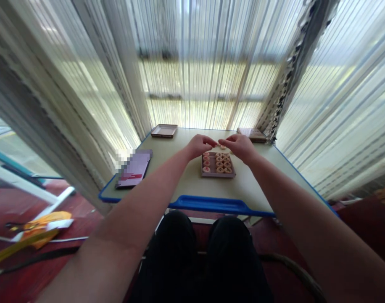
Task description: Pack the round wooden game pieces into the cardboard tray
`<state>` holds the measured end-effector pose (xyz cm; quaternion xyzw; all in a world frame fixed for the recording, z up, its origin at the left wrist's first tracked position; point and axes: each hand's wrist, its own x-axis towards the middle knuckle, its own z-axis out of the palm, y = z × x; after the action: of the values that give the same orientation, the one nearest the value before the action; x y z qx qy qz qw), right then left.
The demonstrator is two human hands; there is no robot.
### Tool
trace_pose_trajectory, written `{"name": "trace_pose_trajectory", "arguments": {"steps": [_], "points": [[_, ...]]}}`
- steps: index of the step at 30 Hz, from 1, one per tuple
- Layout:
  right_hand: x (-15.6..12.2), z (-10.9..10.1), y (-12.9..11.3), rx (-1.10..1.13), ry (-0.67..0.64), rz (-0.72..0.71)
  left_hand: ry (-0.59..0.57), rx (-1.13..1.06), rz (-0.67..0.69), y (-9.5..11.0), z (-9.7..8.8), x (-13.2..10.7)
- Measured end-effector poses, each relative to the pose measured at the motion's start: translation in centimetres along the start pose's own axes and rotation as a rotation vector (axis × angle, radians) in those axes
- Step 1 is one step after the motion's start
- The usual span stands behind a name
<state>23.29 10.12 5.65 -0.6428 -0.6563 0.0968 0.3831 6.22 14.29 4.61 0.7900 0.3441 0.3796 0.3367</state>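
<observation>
An open box (213,173) of round wooden Chinese chess pieces stands on the table in front of me. Pieces with red characters (206,163) line its left side, and pieces with dark characters (223,164) fill its right side; a bare strip of the box floor runs between them. Just beyond the box, my left hand (200,145) and my right hand (239,146) nearly meet, fingers pinched. What sits between the fingertips is too small to make out. One loose chess piece (223,147) shows below my right fingertips.
The pale table (186,185) has a blue rim with a moulded tray (211,203) at its front edge. A shallow box lid (164,131) lies at the far left, a tablet (134,169) at the left. Another flat box (252,134) is at the far right, beside the curtains.
</observation>
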Motion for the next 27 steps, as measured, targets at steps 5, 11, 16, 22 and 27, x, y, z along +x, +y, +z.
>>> {"name": "trace_pose_trajectory", "arguments": {"steps": [5,11,16,22,27], "points": [[-2.4,0.5,-1.3,0.141,-0.012,0.053,0.028,-0.019,0.004,1.6,-0.5,-3.0],[-4.5,1.7,-2.3,0.251,0.018,-0.01,0.056,0.126,0.104,2.8,-1.0,-4.4],[-4.4,2.4,-2.7,0.321,0.069,-0.089,0.089,0.162,0.132,3.0,-1.0,-4.3],[-3.2,2.9,-2.2,0.426,0.096,-0.046,0.303,0.069,0.112,0.8,-0.8,-3.4],[-3.2,2.9,-1.2,0.481,-0.009,-0.136,0.301,0.0,0.125,-0.2,-0.3,-3.1]]}}
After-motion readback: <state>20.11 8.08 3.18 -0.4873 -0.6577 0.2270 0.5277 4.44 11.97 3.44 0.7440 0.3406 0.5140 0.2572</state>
